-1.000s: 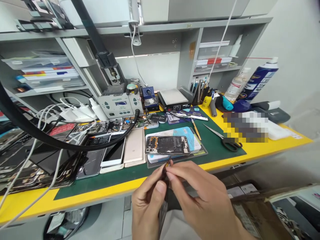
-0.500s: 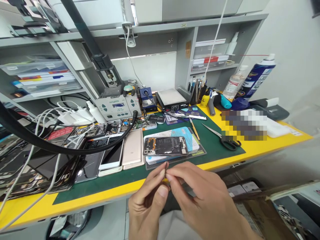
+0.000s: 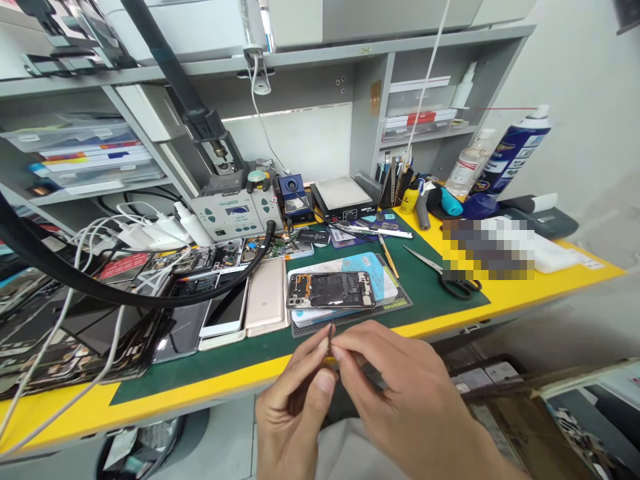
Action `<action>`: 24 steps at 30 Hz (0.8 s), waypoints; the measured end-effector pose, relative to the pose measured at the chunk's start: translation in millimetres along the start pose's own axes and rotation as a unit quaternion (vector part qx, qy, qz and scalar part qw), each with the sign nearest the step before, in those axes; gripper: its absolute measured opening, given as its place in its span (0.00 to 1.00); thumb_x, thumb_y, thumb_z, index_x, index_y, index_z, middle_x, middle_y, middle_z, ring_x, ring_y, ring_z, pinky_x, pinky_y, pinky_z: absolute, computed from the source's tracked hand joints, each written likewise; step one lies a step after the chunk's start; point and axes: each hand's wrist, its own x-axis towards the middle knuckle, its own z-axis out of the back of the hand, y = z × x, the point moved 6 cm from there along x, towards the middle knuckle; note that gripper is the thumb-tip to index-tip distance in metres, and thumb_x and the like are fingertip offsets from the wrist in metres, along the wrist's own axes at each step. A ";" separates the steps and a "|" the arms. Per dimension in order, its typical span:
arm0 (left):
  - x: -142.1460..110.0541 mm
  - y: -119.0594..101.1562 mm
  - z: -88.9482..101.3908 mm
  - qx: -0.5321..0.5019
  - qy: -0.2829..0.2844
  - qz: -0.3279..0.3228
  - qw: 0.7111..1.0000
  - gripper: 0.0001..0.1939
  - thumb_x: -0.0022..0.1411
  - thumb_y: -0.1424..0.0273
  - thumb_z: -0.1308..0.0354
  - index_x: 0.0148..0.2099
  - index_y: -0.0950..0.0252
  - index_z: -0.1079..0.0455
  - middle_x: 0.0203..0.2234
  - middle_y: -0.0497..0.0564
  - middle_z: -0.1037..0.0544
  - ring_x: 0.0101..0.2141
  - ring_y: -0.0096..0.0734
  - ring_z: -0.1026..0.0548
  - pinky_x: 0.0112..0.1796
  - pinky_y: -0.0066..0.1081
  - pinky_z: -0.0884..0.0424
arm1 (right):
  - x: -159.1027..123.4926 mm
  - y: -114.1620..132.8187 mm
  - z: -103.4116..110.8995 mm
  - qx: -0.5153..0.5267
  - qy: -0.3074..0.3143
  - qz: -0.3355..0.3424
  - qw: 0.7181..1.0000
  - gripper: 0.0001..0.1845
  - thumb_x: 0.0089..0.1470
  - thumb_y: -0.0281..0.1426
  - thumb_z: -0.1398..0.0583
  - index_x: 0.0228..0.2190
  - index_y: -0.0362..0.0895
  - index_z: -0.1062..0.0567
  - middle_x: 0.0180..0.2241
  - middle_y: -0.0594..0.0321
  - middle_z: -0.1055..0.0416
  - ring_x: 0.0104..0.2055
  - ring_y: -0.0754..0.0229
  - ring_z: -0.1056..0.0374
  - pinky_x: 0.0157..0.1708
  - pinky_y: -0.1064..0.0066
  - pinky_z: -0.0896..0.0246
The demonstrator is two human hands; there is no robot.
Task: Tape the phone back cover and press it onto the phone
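My left hand [image 3: 295,407] and my right hand [image 3: 400,393] meet in front of the bench edge, fingertips pinched together on a small thin dark part [image 3: 330,331] that is too small to name. Just beyond them an opened phone [image 3: 331,291] with its back off lies on a blue pad on the green mat [image 3: 430,280]. A gold phone [image 3: 267,295] and a white phone [image 3: 227,310] lie to its left.
Scissors [image 3: 450,277], tweezers and pens lie right of the opened phone. A rework station [image 3: 235,213], a hot plate [image 3: 345,197], a tool cup and a spray can [image 3: 515,150] stand at the back. Stacked phone parts and white cables crowd the left. A cardboard box sits low at right.
The dark strip that hung between my hands a second ago is no longer seen below them; only a small tip shows at the pinch. My hands stayed nearly in place.
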 end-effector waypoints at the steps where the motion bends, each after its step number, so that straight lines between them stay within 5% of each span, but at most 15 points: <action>1: 0.0 -0.1 0.0 0.001 0.000 -0.001 1.000 0.15 0.53 0.53 0.26 0.42 0.51 0.14 0.50 0.52 0.15 0.54 0.45 0.20 0.54 0.32 0.23 | -0.3 -0.8 -0.3 0.006 0.002 -0.005 1.000 0.09 0.66 0.18 0.46 0.38 0.40 0.27 0.32 0.60 0.24 0.34 0.60 0.27 0.33 0.69 0.34; 24: -2.0 -0.4 4.9 0.022 -0.013 -0.005 1.000 0.15 0.52 0.52 0.25 0.41 0.50 0.15 0.49 0.52 0.15 0.53 0.45 0.19 0.54 0.34 0.23 | -0.7 -14.5 -4.3 0.124 0.041 -0.146 0.981 0.10 0.65 0.22 0.44 0.33 0.44 0.25 0.29 0.66 0.26 0.30 0.65 0.29 0.32 0.75 0.35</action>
